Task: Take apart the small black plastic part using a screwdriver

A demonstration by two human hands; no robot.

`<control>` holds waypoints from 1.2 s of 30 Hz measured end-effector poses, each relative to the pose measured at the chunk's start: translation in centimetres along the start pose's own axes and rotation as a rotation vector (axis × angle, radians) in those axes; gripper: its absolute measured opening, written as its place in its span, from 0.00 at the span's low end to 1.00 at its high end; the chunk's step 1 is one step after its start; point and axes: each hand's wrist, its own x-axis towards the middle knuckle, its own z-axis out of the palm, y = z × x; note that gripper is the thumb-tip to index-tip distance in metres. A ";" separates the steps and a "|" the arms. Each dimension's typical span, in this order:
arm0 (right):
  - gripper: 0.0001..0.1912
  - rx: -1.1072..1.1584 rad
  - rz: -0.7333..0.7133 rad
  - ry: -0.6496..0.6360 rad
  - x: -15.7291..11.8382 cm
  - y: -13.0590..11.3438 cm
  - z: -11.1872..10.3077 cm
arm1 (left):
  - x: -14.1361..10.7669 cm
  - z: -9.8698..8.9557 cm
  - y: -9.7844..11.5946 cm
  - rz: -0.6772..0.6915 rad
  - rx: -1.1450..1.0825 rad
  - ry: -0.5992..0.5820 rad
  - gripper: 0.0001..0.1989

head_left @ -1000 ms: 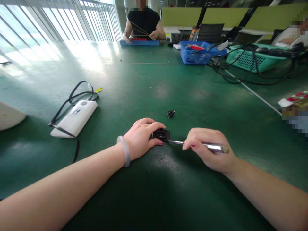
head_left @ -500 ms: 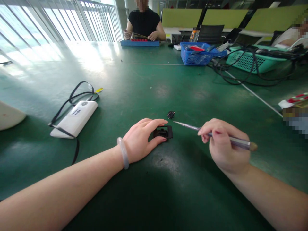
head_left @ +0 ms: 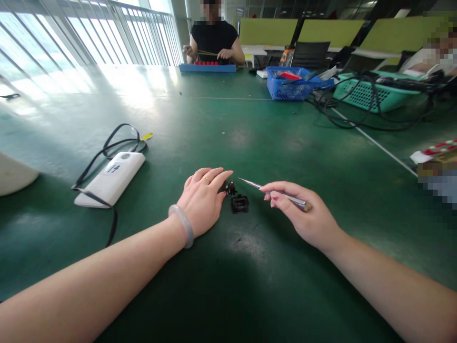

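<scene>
My left hand (head_left: 203, 200), with a pale bracelet at the wrist, rests on the green table, fingers apart. Its thumb and forefinger are on either side of a small black part (head_left: 231, 188); whether they touch it is unclear. Just below and to the right lies a black rectangular frame (head_left: 240, 204), flat on the table and free of both hands. Pinched in my right hand (head_left: 300, 207) is a thin metal tool (head_left: 285, 195), its pointed tip in the air to the upper right of the small part.
A white box-like device (head_left: 114, 178) with a black strap lies at the left. Further back are a blue basket (head_left: 289, 88) and a green basket (head_left: 374, 95) with black cables. Across the table (head_left: 171, 124) a person handles things at a blue tray (head_left: 207, 68).
My left hand has let go of the black frame and moved left to the small black part, which has shifted down and left. My right hand and the tool have moved left.
</scene>
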 end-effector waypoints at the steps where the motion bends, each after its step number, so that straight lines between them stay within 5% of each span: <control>1: 0.12 0.005 -0.010 0.017 0.0 -0.1 0.0 | 0.0 0.0 0.0 0.040 -0.017 -0.003 0.24; 6: 0.13 0.023 0.014 0.071 0.1 0.1 0.0 | 0.3 -0.1 -0.2 0.171 -0.021 -0.056 0.18; 14: 0.13 -0.009 0.013 0.064 0.0 0.0 -0.1 | 0.0 -0.7 0.3 0.094 -0.241 0.185 0.04; 20: 0.13 -0.015 0.022 0.069 0.0 0.0 -0.1 | -0.4 -0.6 0.7 0.058 -0.503 0.178 0.04; 25: 0.13 -0.030 0.027 0.062 0.0 0.1 -0.1 | -0.4 -0.8 0.8 0.162 -0.351 0.104 0.07; 36: 0.12 -0.051 0.029 0.045 0.1 0.3 0.1 | -0.3 -0.6 0.2 0.354 -0.130 0.139 0.11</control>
